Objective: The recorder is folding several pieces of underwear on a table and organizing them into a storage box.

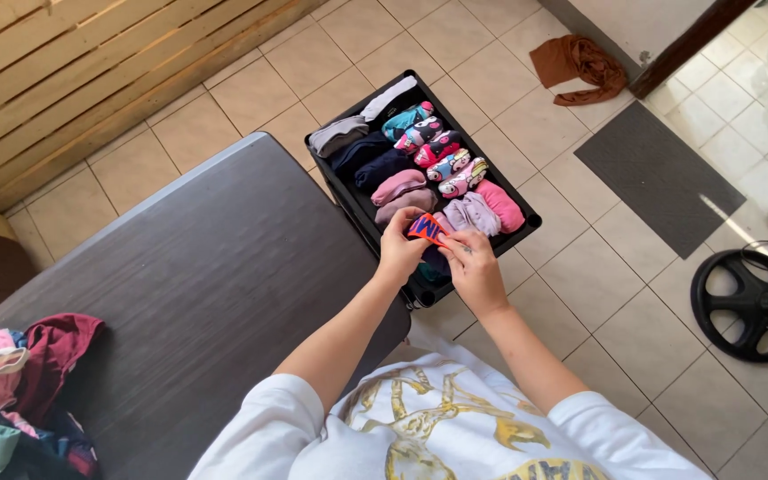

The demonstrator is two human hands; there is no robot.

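My left hand (399, 250) and my right hand (473, 269) both grip a small folded garment (426, 228), orange, blue and white, over the near end of a black storage box (526, 227). The box stands on the tiled floor beside a dark grey table (197, 293). Several rolled garments fill it in rows: grey, navy, pink, lilac and patterned ones. The near corner of the box lies hidden under my hands.
A pile of loose clothes (11, 391) lies on the table's near left corner. On the floor are a brown cloth (580, 67), a dark grey mat (660, 173) and a black fan (748, 302). A wooden wall (64, 71) runs along the far left.
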